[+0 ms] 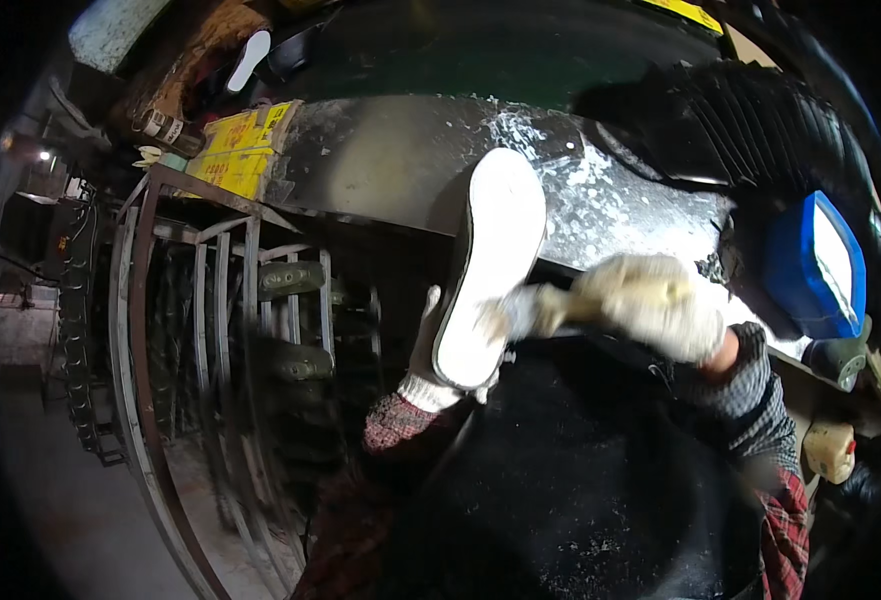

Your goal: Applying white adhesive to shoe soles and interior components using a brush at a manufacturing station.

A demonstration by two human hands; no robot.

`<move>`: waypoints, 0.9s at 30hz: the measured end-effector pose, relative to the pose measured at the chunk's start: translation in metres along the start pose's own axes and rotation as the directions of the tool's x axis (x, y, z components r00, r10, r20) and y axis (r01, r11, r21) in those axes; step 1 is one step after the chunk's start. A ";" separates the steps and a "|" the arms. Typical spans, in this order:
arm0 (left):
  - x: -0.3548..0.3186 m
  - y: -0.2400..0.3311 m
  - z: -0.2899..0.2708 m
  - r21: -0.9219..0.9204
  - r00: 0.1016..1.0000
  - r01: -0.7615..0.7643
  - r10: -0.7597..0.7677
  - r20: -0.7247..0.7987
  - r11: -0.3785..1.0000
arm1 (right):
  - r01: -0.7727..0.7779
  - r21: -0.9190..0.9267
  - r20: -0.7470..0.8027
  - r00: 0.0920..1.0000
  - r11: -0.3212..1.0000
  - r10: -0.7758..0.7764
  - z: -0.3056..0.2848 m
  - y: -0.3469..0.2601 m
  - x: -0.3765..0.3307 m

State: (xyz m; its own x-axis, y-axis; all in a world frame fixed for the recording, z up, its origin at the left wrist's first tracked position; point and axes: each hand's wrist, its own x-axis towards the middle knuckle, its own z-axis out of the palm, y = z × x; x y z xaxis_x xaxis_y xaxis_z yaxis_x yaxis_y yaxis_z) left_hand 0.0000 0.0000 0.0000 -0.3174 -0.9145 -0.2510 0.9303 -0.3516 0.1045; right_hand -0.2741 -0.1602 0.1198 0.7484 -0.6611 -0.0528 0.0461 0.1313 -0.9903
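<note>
Dark apron (pixel 560 470) nearest camera, just below both hands. White shoe sole (pixel 495 235) held up in front of it: plain white face toward camera, thin dark edge, rounded wide end pointing away from wearer, narrower end in left hand (pixel 423 360). Left grip: gloved, clasped round the narrow end from behind, thumb along left edge, most fingers hidden. Right hand (pixel 660 305): gloved, closed round a brush (pixel 542 310), pale handle; head overlaps lower part of sole, smeared by blur, exact contact can't tell.

Beyond the grip: grey bench (pixel 385 160), white splatter to its right. Upper left of left hand, yellow packaging (pixel 235 150) with red print; farther off that way, another white sole (pixel 249 62). Yellow strip (pixel 685 12) with dark marks, far above right hand.

Right of right hand: blue container (pixel 792 270), white inside; below it, pale yellow jug (pixel 828 452), red cap. Left of left hand: metal rack (pixel 140 350) with dark shapes on it.
</note>
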 end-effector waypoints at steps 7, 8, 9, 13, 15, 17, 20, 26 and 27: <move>-0.015 0.007 -0.018 -0.136 0.999 0.044 -0.042 0.014 0.990 | 0.348 -0.575 -0.115 0.862 0.740 -0.494 -0.021 0.004 0.071; -0.016 0.007 -0.018 -0.115 0.998 0.051 -0.048 0.034 0.992 | 0.378 -0.647 0.028 0.879 0.662 -0.476 -0.017 -0.003 0.069; -0.023 0.007 -0.021 -0.122 0.999 0.023 -0.017 0.047 0.992 | 0.438 -0.688 0.189 0.878 0.578 -0.440 -0.006 -0.008 0.069; -0.016 0.011 -0.008 -0.203 0.996 0.014 0.004 0.090 0.979 | 0.076 -0.677 0.083 0.996 0.732 -0.027 0.020 -0.009 0.026; -0.004 0.023 0.005 -0.112 0.992 -0.022 0.035 0.119 0.993 | -0.124 -0.581 0.021 0.986 0.804 0.167 0.033 -0.027 0.016; 0.003 0.037 0.019 0.059 0.991 -0.099 0.093 0.092 0.993 | 0.533 -0.643 0.353 0.844 0.551 -0.404 0.034 -0.018 0.021; 0.019 0.087 0.063 0.158 0.957 -0.162 0.194 -0.214 0.974 | 0.546 -0.625 0.282 0.824 0.558 -0.492 0.029 -0.026 0.019; 0.105 0.145 0.119 0.036 0.660 -0.706 0.675 -0.330 0.707 | 0.408 -0.676 0.032 0.848 0.614 -0.529 -0.026 -0.036 -0.032; 0.123 0.130 0.130 0.191 0.580 -0.729 0.741 -0.339 0.658 | 0.369 -0.661 -0.057 0.843 0.653 -0.535 -0.036 -0.029 -0.047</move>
State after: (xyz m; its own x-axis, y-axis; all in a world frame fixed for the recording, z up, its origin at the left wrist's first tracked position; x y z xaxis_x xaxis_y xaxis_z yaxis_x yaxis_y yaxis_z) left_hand 0.0584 -0.1845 0.1075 0.5676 -0.7227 -0.3944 0.8079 0.3968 0.4356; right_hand -0.3343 -0.1599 0.1468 0.5684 -0.6701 0.4775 -0.1308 -0.6465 -0.7516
